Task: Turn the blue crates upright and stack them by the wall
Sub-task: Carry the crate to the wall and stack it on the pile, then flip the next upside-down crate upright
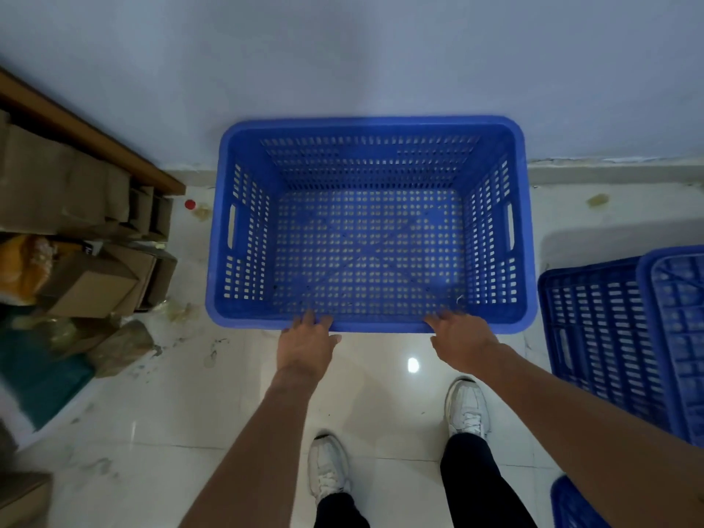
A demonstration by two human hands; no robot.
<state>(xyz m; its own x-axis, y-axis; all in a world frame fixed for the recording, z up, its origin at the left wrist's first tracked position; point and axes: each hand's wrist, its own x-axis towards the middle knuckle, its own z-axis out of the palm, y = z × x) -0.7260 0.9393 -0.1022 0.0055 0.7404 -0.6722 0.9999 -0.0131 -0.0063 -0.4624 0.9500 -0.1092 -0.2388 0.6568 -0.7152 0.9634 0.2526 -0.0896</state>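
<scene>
My left hand [306, 342] and right hand [459, 337] lay loosely open on the upright blue crate's [367, 226] near rim; the overturned crate [609, 337] lay rightward, nearer my right.

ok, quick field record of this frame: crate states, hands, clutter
upright crate: blue crate, open side up, empty, far rim against the wall
left hand: fingers on the near rim, no closed grip
right hand: fingers on the near rim, no closed grip
other crate: overturned crate, right of the upright one, base showing
third crate: blue corner at bottom right, orientation unclear
clutter: cardboard boxes on the left
floor: small red cap near the wall
</scene>
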